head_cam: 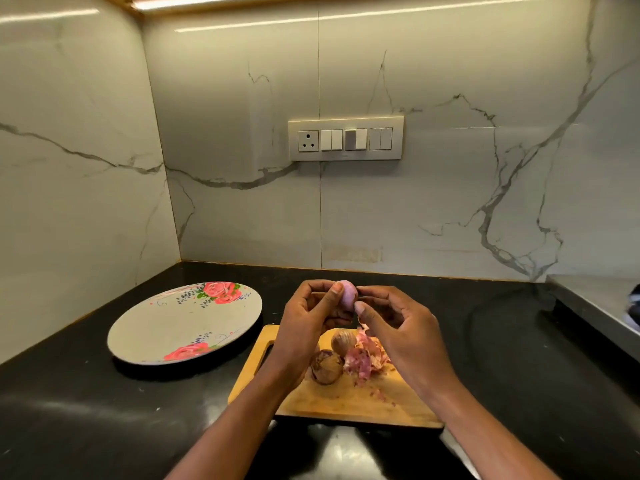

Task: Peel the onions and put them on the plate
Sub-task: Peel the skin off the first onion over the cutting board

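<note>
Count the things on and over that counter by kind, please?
Onions: 3, one in the hands, two unpeeled on the board
Plate: 1
Board: 1
Peel pile: 1
Total: 6

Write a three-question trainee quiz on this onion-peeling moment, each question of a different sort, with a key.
1. True or false: a peeled onion already lies on the floral plate.
2. How many unpeeled onions rest on the cutting board? A) one B) two C) four
3. Fill in: the left hand holds the pale onion while the right hand pinches off its ____.

Key
1. False; the plate holds nothing.
2. B: the nearer onion and the farther onion, beside the peel pile.
3. Skin.
</note>
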A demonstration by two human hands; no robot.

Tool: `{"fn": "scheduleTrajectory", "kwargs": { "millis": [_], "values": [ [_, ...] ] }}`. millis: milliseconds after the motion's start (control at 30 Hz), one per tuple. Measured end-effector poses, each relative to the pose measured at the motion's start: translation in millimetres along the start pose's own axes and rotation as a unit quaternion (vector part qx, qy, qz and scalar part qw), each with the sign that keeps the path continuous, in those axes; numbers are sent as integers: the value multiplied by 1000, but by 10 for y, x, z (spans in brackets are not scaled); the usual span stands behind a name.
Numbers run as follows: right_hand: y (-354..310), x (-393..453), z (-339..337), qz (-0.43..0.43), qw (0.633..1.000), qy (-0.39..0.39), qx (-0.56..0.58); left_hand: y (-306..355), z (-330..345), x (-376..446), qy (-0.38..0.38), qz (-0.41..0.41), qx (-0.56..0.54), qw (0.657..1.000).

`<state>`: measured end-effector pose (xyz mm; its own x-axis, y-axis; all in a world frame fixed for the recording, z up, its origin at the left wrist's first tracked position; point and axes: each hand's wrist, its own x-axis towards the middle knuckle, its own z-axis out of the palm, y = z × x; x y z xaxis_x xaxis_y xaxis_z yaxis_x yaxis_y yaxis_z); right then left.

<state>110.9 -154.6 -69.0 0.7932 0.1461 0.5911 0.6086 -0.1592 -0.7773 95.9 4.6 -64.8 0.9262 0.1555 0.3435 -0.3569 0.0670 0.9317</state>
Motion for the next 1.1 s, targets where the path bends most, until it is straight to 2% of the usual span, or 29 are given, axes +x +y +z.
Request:
{"fn": "scheduleTrajectory", "kwargs": {
  "millis": [533, 900, 1100],
  "values": [
    [45, -12, -18, -11, 997, 44, -58, -43, -11, 20, -16, 14, 68, 997],
    [46, -28, 3, 22, 999, 39, 5, -21, 15, -14, -24, -11, 34, 999],
    [-35, -12, -10, 21, 999, 20, 32, 30, 9, -5, -32, 9, 44, 998]
  ]
}}
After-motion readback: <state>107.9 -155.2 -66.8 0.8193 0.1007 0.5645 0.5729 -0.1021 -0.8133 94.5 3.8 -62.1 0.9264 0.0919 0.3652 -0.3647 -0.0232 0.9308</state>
